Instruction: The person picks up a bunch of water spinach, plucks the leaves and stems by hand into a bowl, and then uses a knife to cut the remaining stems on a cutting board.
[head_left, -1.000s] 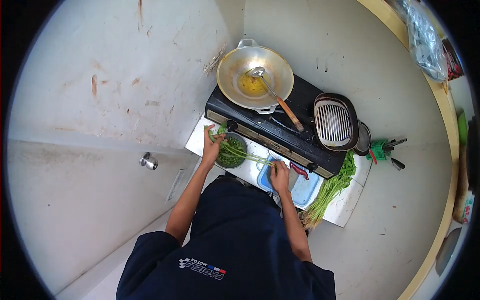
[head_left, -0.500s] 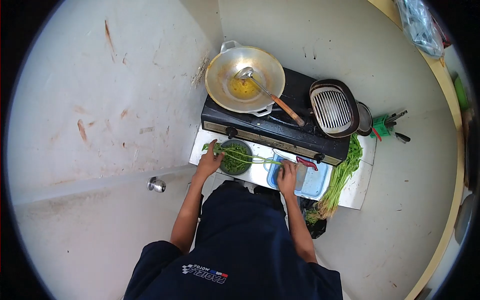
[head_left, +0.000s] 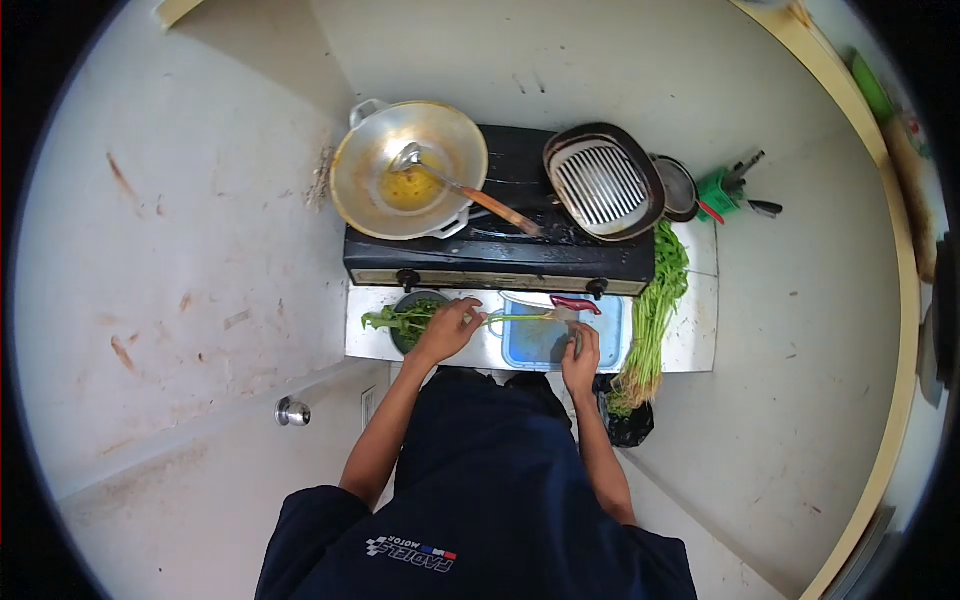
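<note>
A long leafy green stalk (head_left: 500, 318) stretches sideways across the counter. Its leaves lie over a dark round bowl (head_left: 397, 338) of cut greens, and its pale root end reaches over the blue tray (head_left: 613, 350). My left hand (head_left: 452, 328) is closed around the stalk just right of the bowl. Over the tray, my right hand (head_left: 581, 357) has curled fingers right below the root end; I cannot tell what they hold. A red-handled knife (head_left: 576, 304) lies along the tray's back edge, its pale blade pointing left.
Behind the counter stands a black gas stove (head_left: 500, 262), bearing a wok (head_left: 345, 190) with oil and a ladle (head_left: 500, 210), plus a grill pan (head_left: 603, 185). A bundle of greens (head_left: 655, 310) lies right of the tray, above a black plastic bag (head_left: 632, 425). A green knife holder (head_left: 718, 192) stands farther back.
My left hand has moved right along the stalk, from the leaves over the bowl toward the tray. My right hand now sits lower than the root end. The camera view has shifted.
</note>
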